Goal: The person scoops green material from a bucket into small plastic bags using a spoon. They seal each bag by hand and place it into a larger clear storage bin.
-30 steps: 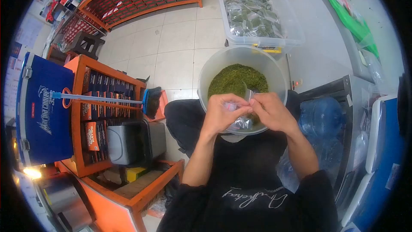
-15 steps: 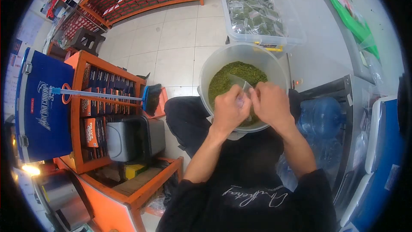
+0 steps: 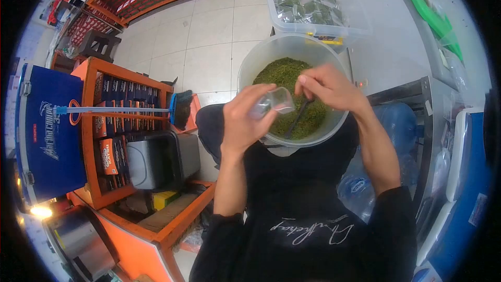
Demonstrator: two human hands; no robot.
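A clear plastic bag (image 3: 279, 100) is in my left hand (image 3: 244, 117), its mouth spread wide between thumb and fingers. My right hand (image 3: 327, 87) is over the right side of a translucent bucket (image 3: 254, 55), fingers curled together and slightly blurred. Just below those fingertips is the upper end of a dark spoon (image 3: 297, 120), which slants down toward the near wall. Green shredded dried leaf (image 3: 282, 73) covers the bottom of the bucket, and both hands are above it. What my right fingers hold, if anything, is hidden.
Beyond the bucket, a clear plastic bin (image 3: 269, 0) holds many filled green packets (image 3: 308, 2). Large water bottles (image 3: 391, 130) stand at my right. On the left are an orange shelf (image 3: 94, 141) with boxes, a grey bin (image 3: 151, 162), a broom (image 3: 180, 109) and a blue cooler (image 3: 52, 130).
My hands, together at the bag before, are now apart. The left has moved left with the bag, which is now opened out; the right has let go of it and moved up, uncovering the spoon.
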